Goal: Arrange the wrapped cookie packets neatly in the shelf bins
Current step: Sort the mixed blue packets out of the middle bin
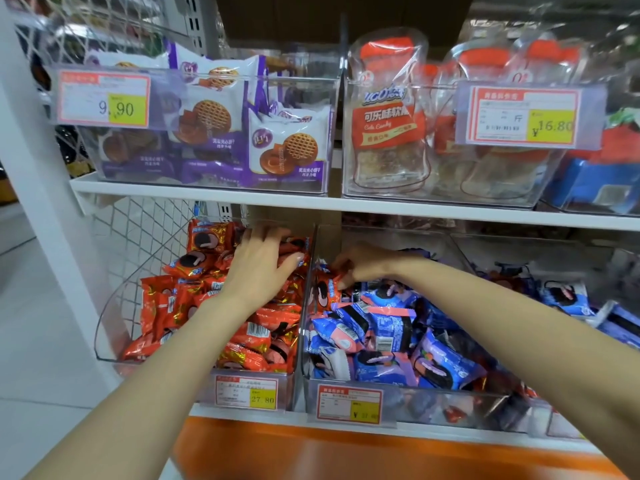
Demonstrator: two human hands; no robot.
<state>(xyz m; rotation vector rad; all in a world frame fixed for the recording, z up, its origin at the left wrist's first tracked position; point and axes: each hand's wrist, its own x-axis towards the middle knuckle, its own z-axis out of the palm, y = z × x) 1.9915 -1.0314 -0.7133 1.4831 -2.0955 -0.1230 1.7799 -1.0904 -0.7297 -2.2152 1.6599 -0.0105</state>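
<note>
- The left hand point(261, 268) lies palm down, fingers straight and spread, on the red packets point(256, 332) at the back of the left bin point(110, 317). It grips nothing.
- The right hand point(363, 265) is curled, with its thumb and fingertips pinching a single red packet point(322, 294).
- The single red packet sits in the right bin point(450, 400), against the wall shared with the left bin and among the blue packets point(391, 327).
- Both forearms reach in over the bins' front edges, and the hands are near each other on either side of the shared wall.
- Open room lies between the packet heaps and the upper shelf board point(207, 195).
- A wire mesh panel point(138, 230) closes off the left side.
- A price label point(246, 391) fronts the left bin.
</note>
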